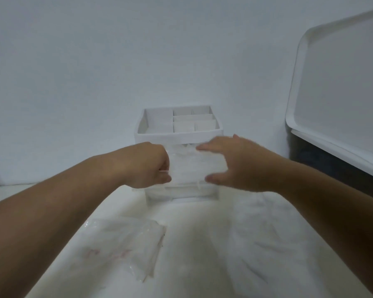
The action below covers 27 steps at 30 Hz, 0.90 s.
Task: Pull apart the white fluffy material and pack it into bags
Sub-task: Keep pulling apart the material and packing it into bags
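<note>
One white table carries everything; a tray leans far right; loose fluffy material lies near right; a compartmented organiser stands behind; flat bags lie near left (blurred); a clear bag sits between the hands, left hand fisted on its edge, right hand spread with straight fingers bracketing the other side.

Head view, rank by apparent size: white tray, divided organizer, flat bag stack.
1. white tray
2. divided organizer and bag stack: these look about alike. The stack lies nearer the camera, so they are left unranked.
</note>
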Available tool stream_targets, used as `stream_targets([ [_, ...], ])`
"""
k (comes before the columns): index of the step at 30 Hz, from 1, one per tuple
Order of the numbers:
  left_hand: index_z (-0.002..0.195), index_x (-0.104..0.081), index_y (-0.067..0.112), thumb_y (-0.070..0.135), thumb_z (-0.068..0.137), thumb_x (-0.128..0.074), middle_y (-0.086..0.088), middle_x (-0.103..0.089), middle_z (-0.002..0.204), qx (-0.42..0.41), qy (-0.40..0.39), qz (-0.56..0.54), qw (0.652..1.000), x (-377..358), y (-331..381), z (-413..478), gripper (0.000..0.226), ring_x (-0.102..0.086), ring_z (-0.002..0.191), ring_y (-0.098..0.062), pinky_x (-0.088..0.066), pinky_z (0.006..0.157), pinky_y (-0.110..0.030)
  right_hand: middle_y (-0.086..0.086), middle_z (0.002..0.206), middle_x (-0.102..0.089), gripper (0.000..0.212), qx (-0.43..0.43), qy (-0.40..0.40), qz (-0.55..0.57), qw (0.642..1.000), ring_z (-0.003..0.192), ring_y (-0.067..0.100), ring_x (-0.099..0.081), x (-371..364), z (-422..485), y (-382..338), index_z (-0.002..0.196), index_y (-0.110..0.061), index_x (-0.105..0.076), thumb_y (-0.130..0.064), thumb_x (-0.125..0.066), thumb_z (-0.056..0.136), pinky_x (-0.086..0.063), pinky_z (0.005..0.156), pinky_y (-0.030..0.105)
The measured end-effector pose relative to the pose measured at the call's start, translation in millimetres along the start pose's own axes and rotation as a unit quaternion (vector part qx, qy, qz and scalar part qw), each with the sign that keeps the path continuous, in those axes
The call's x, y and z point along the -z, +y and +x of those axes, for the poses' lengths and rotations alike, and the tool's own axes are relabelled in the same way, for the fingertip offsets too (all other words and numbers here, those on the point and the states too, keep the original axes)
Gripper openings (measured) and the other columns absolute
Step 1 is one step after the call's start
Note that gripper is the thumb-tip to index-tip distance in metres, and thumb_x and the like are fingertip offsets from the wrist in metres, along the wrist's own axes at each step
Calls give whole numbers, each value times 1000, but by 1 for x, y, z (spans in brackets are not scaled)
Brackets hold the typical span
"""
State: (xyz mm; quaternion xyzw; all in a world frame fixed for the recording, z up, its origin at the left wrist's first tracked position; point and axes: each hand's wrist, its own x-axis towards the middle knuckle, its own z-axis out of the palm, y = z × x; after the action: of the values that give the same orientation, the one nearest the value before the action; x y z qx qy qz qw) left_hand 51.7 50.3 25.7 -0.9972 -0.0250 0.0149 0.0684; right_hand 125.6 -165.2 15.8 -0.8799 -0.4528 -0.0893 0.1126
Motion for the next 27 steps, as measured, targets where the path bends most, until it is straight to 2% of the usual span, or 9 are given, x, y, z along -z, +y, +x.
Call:
stream_targets([
  [3, 118, -65, 29, 45, 89, -67, 12, -65, 112, -17, 139, -39, 989, 4, 21, -9, 34, -58, 93, -9, -45, 77, -24, -16, 117, -63, 39, -96, 150, 117, 977, 104, 3, -58, 13, -31, 13, 126, -33, -61, -32, -70, 89, -43, 90, 18],
  [5, 113, -65, 33, 42, 90, -66, 19, -61, 102, -65, 221, -111, 967, 3, 53, -17, 25, -53, 82, -1, -38, 67, -16, -13, 89, -70, 13, -200, 174, 170, 949, 82, 6, -65, 6, -57, 36, 101, -26, -72, -21, -69, 89, -52, 74, 21],
  [9, 97, -73, 29, 40, 93, -62, 15, -70, 92, -117, 95, -165, 975, -39, 120, -16, 16, -62, 78, -1, -54, 77, -25, -2, 77, -72, 8, -347, 14, 170, 922, 75, 18, -69, -42, -106, 78, 93, -15, -77, -13, -73, 86, -58, 70, 30],
  [11, 106, -72, 28, 40, 94, -62, 11, -69, 105, -95, 40, -185, 977, -67, 139, -7, 21, -64, 95, -9, -54, 90, -33, -3, 88, -70, 22, -378, 35, 143, 914, 80, 13, -66, -64, -124, 88, 107, -14, -74, -18, -76, 85, -55, 77, 28],
  [16, 144, -44, 19, 48, 87, -70, 1, -55, 135, 36, 26, -313, 949, -109, 159, 11, 69, -55, 119, -18, -47, 99, -33, -2, 129, -60, 47, -350, 85, 140, 922, 113, 17, -58, -94, -144, 87, 124, -25, -64, -31, -80, 81, -45, 107, 35],
  [19, 133, -49, 24, 32, 87, -73, 5, -59, 121, 62, 70, -379, 920, -122, 160, 10, 52, -60, 103, -11, -49, 86, -26, -9, 136, -54, 35, -291, 66, 91, 950, 124, 14, -49, -99, -149, 84, 118, -32, -67, -33, -76, 84, -34, 112, 32],
  [22, 98, -62, 34, 2, 84, -65, 18, -60, 104, -47, 198, -390, 898, -130, 154, -4, 35, -58, 96, -2, -42, 79, -13, -23, 115, -58, 18, -207, 46, 84, 974, 106, 1, -54, -74, -162, 82, 90, -43, -67, -27, -74, 86, -44, 100, 17],
  [25, 80, -73, 34, 10, 73, -68, 21, -67, 98, -168, 149, -407, 885, -134, 152, -17, 25, -63, 98, -2, -43, 83, -10, -33, 100, -56, 22, -168, -82, 134, 973, 98, -7, -54, -52, -176, 74, 82, -50, -63, -39, -81, 77, -46, 73, 5],
  [27, 83, -77, 34, 22, 69, -67, 25, -66, 103, -183, 100, -406, 890, -144, 155, -17, 20, -62, 102, 0, -45, 88, -14, -34, 107, -53, 34, -158, -164, 131, 965, 102, -8, -51, -55, -177, 68, 94, -52, -62, -52, -84, 68, -44, 80, 7],
])
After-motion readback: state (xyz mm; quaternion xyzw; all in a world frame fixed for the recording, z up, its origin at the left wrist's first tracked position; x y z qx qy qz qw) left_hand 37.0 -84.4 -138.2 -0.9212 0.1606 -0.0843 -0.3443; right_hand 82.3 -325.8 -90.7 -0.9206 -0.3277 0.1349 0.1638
